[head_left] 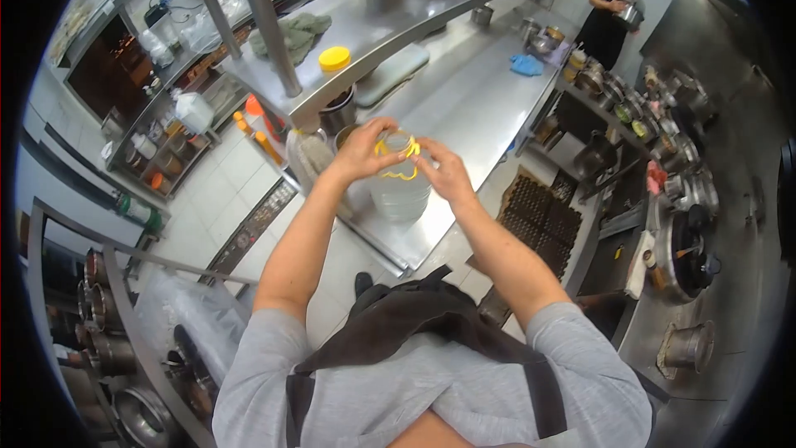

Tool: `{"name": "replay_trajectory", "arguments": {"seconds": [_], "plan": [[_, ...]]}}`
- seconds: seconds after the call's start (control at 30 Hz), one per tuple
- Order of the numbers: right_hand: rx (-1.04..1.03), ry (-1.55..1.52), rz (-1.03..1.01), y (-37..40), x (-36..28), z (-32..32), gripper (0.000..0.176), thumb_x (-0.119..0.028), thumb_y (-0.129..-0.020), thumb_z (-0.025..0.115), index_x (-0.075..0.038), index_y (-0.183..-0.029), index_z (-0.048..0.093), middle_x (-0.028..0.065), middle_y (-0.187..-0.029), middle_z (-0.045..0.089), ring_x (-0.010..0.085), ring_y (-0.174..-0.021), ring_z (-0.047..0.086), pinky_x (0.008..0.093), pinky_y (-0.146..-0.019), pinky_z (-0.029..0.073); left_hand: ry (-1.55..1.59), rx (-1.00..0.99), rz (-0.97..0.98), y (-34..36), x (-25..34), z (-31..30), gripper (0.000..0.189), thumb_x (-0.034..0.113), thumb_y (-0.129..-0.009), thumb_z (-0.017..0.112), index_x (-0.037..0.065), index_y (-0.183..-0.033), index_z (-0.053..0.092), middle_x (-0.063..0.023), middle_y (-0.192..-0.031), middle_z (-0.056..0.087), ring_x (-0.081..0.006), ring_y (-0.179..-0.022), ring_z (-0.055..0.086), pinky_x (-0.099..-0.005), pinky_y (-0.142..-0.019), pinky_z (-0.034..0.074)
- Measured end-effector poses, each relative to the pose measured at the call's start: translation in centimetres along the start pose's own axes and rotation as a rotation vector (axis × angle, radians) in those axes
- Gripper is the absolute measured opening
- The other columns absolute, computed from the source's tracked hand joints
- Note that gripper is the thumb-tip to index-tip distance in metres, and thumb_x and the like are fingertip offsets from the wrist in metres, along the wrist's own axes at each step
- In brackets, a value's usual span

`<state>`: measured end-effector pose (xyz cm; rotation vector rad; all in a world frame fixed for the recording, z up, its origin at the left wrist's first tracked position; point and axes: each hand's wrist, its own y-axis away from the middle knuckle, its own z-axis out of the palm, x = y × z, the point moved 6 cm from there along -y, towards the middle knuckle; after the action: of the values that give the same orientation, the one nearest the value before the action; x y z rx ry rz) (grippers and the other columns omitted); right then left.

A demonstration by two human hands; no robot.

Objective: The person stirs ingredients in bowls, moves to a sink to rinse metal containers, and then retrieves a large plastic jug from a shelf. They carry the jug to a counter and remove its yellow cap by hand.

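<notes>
1. Between the two hands, a yellow band (pixel 400 175) is held stretched above the mouth of a clear container (pixel 400 197).
2. The left hand (pixel 363 151) pinches one side of the band, and the right hand (pixel 445 171) pinches the other.
3. Just beneath both hands, the container stands on the steel counter (pixel 481 108).
4. Beyond the left hand, a yellow lid (pixel 334 58) lies on the shelf (pixel 373 25).

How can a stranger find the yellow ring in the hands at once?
On the near end of the long stainless steel counter stands a clear plastic tub. At its mouth, the left hand and right hand hold a thin yellow ring. Unlike the solid yellow round lid on the steel shelf, it is an open, bent loop.
</notes>
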<state>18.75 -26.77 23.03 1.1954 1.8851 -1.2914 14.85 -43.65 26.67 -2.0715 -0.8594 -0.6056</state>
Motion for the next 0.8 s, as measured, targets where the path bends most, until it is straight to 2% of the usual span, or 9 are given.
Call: {"name": "replay_trajectory", "arguments": {"seconds": [0.07,0.23,0.27,0.3,0.37,0.57,0.8], "plan": [[0.055,0.096,-0.010,0.3,-0.1,0.3,0.036,-0.022,-0.085,0.066,-0.002,-0.115,0.061,0.0144,-0.114,0.063,0.0270,-0.102,0.061,0.0345,-0.087,0.047,-0.182,-0.136,0.022,-0.8,0.9,-0.9,0.055,0.031,-0.068,0.079,0.002,-0.109,0.056,-0.0140,-0.107,0.059,-0.0325,-0.100,0.059,-0.0385,-0.087,0.047],[0.128,0.055,-0.031,0.7,-2.0,0.2,0.034,-0.021,-0.083,0.068,-0.001,-0.111,0.061,0.0161,-0.110,0.064,0.0301,-0.104,0.061,0.0352,-0.089,0.046,-0.320,-0.260,0.090,-2.3,3.0,-1.6,0.047,0.028,-0.066,0.078,0.001,-0.102,0.062,-0.0167,-0.097,0.063,-0.0350,-0.092,0.060,-0.0408,-0.082,0.049],[0.131,0.046,-0.018,0.8,-2.3,0.0,0.034,-0.020,-0.083,0.068,0.000,-0.109,0.061,0.0165,-0.110,0.064,0.0311,-0.104,0.060,0.0355,-0.090,0.046,-0.327,-0.284,0.085,-2.4,3.4,-1.6,0.047,0.028,-0.066,0.078,0.001,-0.102,0.062,-0.0167,-0.097,0.063,-0.0350,-0.092,0.060,-0.0408,-0.082,0.049],[0.144,0.032,-0.019,0.8,-2.2,0.0,0.032,-0.021,-0.083,0.066,0.000,-0.107,0.061,0.0172,-0.110,0.063,0.0354,-0.104,0.059,0.0393,-0.089,0.046,-0.384,-0.316,0.072,-2.6,3.6,-1.4,0.046,0.023,-0.067,0.076,0.001,-0.104,0.061,-0.0168,-0.099,0.063,-0.0328,-0.093,0.062,-0.0391,-0.083,0.050],[0.159,0.018,0.000,0.9,-2.0,-0.1,0.032,-0.021,-0.083,0.065,0.000,-0.106,0.061,0.0170,-0.110,0.063,0.0353,-0.104,0.058,0.0393,-0.090,0.046,-0.467,-0.351,0.057,-2.9,4.2,-1.0,0.044,0.019,-0.070,0.070,0.002,-0.110,0.061,-0.0169,-0.102,0.062,-0.0316,-0.095,0.062,-0.0383,-0.084,0.050],[0.220,-0.018,0.002,1.3,-1.0,0.1,0.032,-0.023,-0.083,0.066,0.000,-0.104,0.062,0.0160,-0.110,0.063,0.0345,-0.105,0.058,0.0397,-0.090,0.045,-0.597,-0.463,0.084,-4.2,5.5,0.7,0.044,0.026,-0.074,0.066,0.003,-0.112,0.061,-0.0165,-0.104,0.062,-0.0342,-0.097,0.061,-0.0413,-0.086,0.049],[0.231,-0.045,0.021,1.4,-0.7,0.0,0.034,-0.025,-0.081,0.067,0.000,-0.103,0.062,0.0138,-0.111,0.063,0.0324,-0.105,0.058,0.0390,-0.091,0.045,-0.770,-0.667,0.079,-5.1,6.3,2.6,0.041,0.027,-0.075,0.065,0.003,-0.109,0.062,-0.0165,-0.099,0.062,-0.0348,-0.094,0.061,-0.0422,-0.084,0.050]]}}
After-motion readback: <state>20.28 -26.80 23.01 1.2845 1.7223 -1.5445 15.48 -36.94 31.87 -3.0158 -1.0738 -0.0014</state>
